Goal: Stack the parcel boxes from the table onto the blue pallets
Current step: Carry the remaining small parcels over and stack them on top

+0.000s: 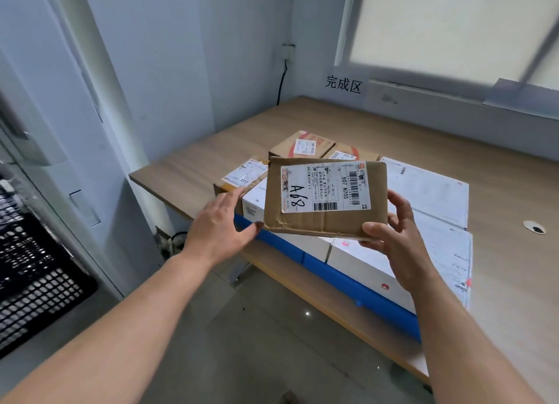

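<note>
**A:** Where's the parcel [325,198] right now?

**B:** In the air, tilted with its label [323,187] facing up, above the near left part of the stack. The pallet [348,284] lies along the near edge of the table [393,125]. White boxes [363,264] already sit on it, with brown boxes [299,145] behind them towards the far left corner.

**A:** And the hands?

**B:** The right hand [399,237] grips the parcel's near right corner, thumb on the front edge and fingers curled behind. The left hand [220,222] is flat, with straight fingers lying against the left edge and the thumb at the near left corner. It looks like it is steadying the parcel and not carrying it.

**A:** How would you expect it to handle?

**B:** Light, I'd say, since one corner grip seems to bear it. It is flat and thin, cardboard wrapped in tape. The near edge is creased and dented, so it is probably stiff enough to lie flat but would give if squeezed. The tape may be a little slick.

**A:** Best place to hold it?

**B:** By two opposite short edges, palms in, with no pinching across the middle. Then lower it flat onto a white box, keeping the corners inside that box's outline so it won't tip off the pallet's near edge.
</note>
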{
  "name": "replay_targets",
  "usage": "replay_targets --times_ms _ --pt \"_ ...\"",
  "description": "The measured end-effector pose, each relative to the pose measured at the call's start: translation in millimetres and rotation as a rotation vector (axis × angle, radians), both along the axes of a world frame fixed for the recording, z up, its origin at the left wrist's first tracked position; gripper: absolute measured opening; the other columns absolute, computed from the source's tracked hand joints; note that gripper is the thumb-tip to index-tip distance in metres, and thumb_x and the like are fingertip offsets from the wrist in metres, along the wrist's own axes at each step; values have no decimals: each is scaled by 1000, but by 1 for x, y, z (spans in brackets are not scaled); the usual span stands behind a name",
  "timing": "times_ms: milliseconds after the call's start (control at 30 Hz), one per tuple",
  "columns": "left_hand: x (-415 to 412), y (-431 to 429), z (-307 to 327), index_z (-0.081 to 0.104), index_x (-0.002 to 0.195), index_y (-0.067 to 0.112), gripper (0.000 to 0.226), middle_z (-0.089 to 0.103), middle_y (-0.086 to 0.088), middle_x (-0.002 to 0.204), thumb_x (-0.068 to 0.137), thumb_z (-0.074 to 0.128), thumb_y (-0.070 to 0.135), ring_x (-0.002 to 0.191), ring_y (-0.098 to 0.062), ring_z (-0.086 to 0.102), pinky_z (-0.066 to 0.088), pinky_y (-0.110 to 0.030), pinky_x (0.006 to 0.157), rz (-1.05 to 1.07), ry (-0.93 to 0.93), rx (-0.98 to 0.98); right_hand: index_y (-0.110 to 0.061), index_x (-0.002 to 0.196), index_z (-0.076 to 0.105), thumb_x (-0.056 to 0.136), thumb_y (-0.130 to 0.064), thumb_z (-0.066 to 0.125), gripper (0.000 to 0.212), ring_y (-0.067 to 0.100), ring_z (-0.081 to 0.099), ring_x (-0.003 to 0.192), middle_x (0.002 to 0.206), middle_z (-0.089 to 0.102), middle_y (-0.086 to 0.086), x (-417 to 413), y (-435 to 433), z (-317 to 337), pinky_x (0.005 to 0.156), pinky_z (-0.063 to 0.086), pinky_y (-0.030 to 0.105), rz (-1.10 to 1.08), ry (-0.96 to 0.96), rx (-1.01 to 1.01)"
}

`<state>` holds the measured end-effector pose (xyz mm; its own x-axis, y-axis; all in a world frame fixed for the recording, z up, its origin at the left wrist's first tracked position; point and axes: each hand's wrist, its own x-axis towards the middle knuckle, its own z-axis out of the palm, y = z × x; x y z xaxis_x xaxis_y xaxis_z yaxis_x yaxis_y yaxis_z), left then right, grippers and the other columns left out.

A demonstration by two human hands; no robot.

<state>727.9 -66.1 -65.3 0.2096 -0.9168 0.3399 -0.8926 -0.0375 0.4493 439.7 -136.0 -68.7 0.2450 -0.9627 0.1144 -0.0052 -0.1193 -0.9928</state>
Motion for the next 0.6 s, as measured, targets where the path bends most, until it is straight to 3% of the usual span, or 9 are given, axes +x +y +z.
replay_targets --times_ms 133,300,467,600 --pt "27 -41 5 34 142 22 73 49 -1 137 81 66 47 124 -20 45 40 -37 102 5 -55 39 -58 118 43 53 -48 75 73 26 63 106 120 60 2 27 -43 -7 91 53 49 -9 -28 32" --pt "56 -101 4 32 143 25 73 49 2 134 82 62 51 123 -18 44 38 -34 100 -2 -111 88 -54 121 43 50 -48 75 78 29 61 109 124 59 7 51 -97 -11 92 51 52 -45 -58 80" --pt "63 -164 3 33 143 24 72 49 2 135 82 63 50 125 -17 43 34 -31 101 -52 -126 73 -47 125 45 49 -39 76 82 30 64 103 118 63 8 55 -146 -17 88 53 51 -111 -80 120" --pt "67 -206 -3 30 144 24 74 47 2 139 83 62 51 127 -16 42 34 -31 103 -112 -124 69 -44 121 46 62 -22 70 67 23 66 88 108 66 6 53 -176 -19 85 53 50 -193 -91 141"
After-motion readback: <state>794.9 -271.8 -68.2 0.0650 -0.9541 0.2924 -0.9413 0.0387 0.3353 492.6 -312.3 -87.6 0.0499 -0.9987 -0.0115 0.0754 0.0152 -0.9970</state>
